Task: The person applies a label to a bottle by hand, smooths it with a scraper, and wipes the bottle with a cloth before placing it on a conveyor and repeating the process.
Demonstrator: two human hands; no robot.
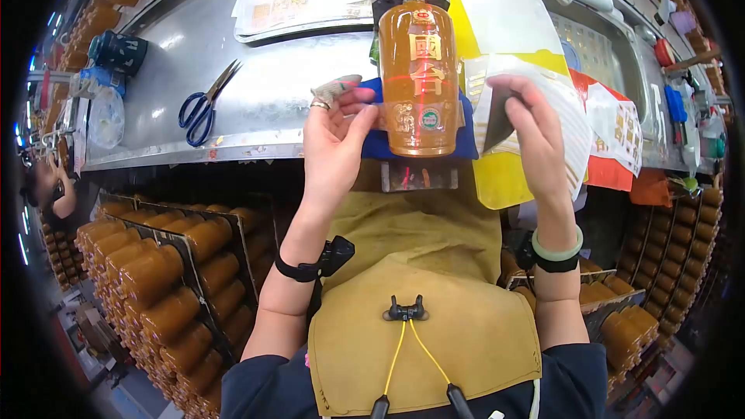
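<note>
An amber-brown bottle (411, 54) with gold characters and a small green round mark lies at the bench's front edge, its neck pointing away from me. It rests on a blue cloth (468, 133), with red light lines across it. My left hand (335, 126) is beside the bottle's left side, fingers apart and holding nothing; one finger is wrapped in pale tape. To the right of the bottle, my right hand (535, 120) pinches a dark grey flat scraper (499, 118) over white striped sheets (565, 140).
Blue-handled scissors (200, 112) lie on the metal bench (264, 101) at left. A tray (310, 29) with gold-printed sheets is at the back. Yellow (497, 178) and red sheets lie at right. Stacked brown bottles (167, 271) fill racks below on both sides.
</note>
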